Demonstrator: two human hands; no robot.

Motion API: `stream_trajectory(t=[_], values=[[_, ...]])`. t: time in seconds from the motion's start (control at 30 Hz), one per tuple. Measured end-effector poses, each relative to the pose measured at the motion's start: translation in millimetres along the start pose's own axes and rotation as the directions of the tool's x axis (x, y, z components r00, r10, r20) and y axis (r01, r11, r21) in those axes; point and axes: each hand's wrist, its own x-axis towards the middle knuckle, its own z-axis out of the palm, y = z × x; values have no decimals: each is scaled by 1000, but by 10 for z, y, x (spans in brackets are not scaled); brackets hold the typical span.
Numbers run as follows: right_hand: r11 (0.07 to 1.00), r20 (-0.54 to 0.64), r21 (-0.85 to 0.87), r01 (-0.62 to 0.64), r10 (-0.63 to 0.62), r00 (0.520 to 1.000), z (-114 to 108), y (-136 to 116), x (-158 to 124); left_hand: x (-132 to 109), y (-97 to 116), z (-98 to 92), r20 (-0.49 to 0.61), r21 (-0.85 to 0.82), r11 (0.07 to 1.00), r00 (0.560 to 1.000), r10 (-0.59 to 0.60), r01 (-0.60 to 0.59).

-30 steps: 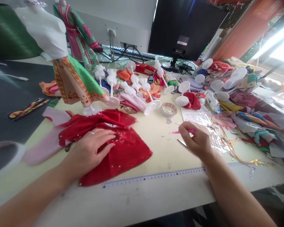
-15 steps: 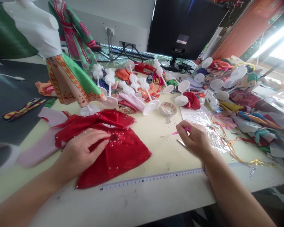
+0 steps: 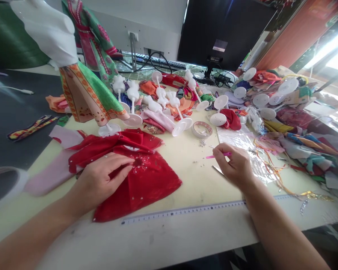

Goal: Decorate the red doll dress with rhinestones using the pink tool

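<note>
Pinching a thin pink plastic stick (image 3: 220, 155) between the fingertips of my right hand (image 3: 234, 165), I keep it just above the cream tabletop (image 3: 191, 176), near a small round white dish of beads (image 3: 202, 129). My left hand (image 3: 101, 179) lies flat, fingers spread, on the red sequinned fabric garment (image 3: 146, 176) spread beside it.

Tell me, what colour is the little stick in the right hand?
Pink stick, held in the right hand; head view.
</note>
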Motion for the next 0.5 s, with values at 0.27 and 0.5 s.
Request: stream_trajectory(t=[0.27,0.5], values=[[978,-142,198,-61,90,986,40,18,-94,55,61,-13,-52,-77,997,999,-16,12],[872,-116,487,-56,128,985,93,-466,-145,32,41,-53,-161,-130,991,987,-30,9]])
